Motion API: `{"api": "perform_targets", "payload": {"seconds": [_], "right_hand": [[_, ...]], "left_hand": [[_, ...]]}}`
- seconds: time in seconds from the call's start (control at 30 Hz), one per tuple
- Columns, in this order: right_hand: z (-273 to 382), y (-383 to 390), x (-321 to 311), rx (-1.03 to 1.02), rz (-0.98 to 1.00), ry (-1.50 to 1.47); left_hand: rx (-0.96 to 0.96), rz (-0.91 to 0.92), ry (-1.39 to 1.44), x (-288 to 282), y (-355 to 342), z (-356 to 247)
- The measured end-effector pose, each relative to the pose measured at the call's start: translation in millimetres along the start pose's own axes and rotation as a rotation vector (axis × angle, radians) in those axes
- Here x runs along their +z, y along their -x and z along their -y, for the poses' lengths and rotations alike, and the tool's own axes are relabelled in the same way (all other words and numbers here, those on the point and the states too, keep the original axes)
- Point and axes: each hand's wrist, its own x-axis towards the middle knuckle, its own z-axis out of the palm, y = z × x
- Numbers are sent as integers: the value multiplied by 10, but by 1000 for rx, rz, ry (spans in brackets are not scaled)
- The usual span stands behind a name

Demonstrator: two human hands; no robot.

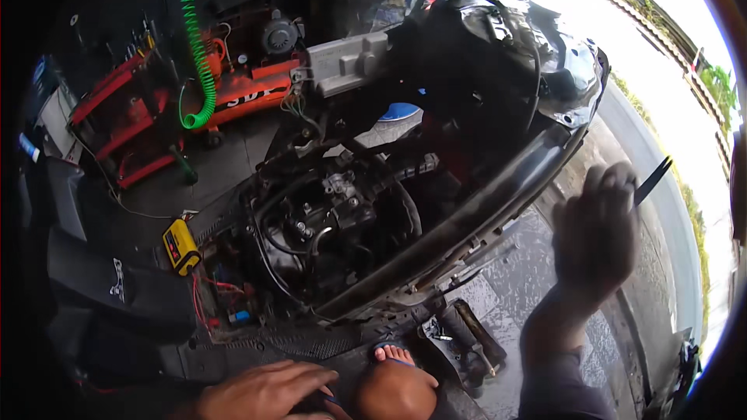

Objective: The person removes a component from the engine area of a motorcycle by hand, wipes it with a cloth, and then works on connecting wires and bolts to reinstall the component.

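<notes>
My right hand [597, 233] is raised at the right, beyond the scooter's long side rail. Its fingers are closed round a dark slim tool [654, 180] with a yellowish end that sticks out past the fist; its exact kind does not show. Low at the left, my left hand [261, 393] lies with fingers stretched out beside my bent knee [397, 393], holding nothing visible. Ahead of me stands a stripped scooter [475, 225] with its engine [334, 202] exposed among hoses and cables.
A yellow boxed battery [181, 247] with red wires sits by the scooter's left end. A tray of tools [464, 346] lies on the floor near my foot. Behind stand a red compressor [261, 93], a red tool cart [117, 120] and a hanging green coiled hose [194, 39].
</notes>
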Motion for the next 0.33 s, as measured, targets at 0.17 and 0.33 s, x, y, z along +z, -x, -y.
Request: {"api": "perform_targets", "payload": {"seconds": [0.17, 0.33], "right_hand": [[612, -1685, -264, -245, -190, 1015], [744, -2710, -679, 81, -154, 1125]], "left_hand": [[-4, 334, 96, -227, -673, 157], [-446, 127, 176, -275, -650, -57]]}}
